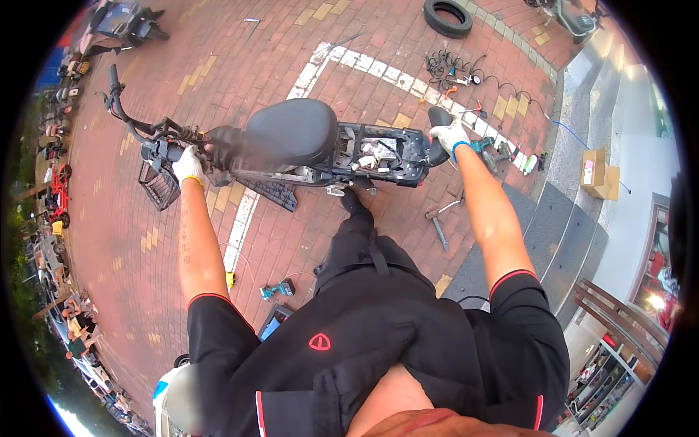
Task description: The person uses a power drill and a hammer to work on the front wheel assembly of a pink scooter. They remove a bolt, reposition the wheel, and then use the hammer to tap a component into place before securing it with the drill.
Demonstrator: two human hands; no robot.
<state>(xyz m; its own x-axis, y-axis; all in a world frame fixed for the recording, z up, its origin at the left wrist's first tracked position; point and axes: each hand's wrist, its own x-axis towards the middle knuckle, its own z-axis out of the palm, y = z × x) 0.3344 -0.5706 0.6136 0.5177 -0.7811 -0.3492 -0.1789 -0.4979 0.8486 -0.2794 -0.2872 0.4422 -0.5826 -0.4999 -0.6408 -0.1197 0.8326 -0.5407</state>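
A black scooter [291,127] stands crosswise below me, with its padded seat and an open rear compartment [375,156] holding small parts and wiring. My gloved left hand [188,164] is closed on a dark part of the scooter's front, below the bent handlebar [120,102]. My gloved right hand [449,135] is closed on a black curved piece [437,156] at the rear end. A loose black basket [156,188] lies beside the front, and a dark ribbed panel [273,195] lies under the scooter. My dark-clad leg [349,211] reaches toward its near side.
Tools [440,229], a drill [277,289], a cordless tool [480,146], coiled hoses [451,73] and a tire [448,18] lie on red paving. Grey steps [546,218] and a cardboard box [599,176] are at right. Parked vehicles [58,189] and people [76,328] line the left.
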